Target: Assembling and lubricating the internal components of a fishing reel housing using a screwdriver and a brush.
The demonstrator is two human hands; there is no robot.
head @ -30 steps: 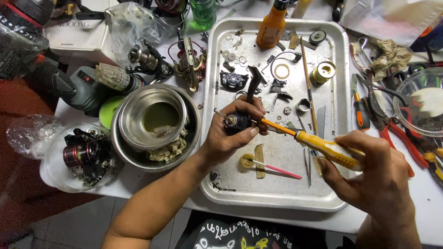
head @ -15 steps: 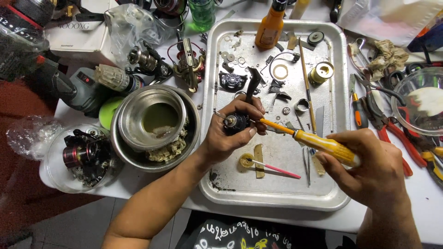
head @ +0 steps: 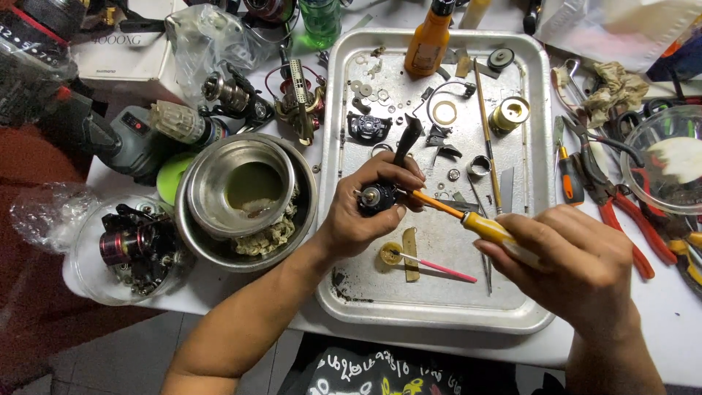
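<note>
Over a metal tray on a cluttered white tabletop, the left hand has its grip clamped on a small black reel body, held above the tray's middle. The right hand, at the tray's lower right corner, has its grip closed around a yellow-handled screwdriver, its orange shaft meeting the reel body. Left of the tray stand nested steel bowls; an orange bottle stands at the tray's top edge.
</note>
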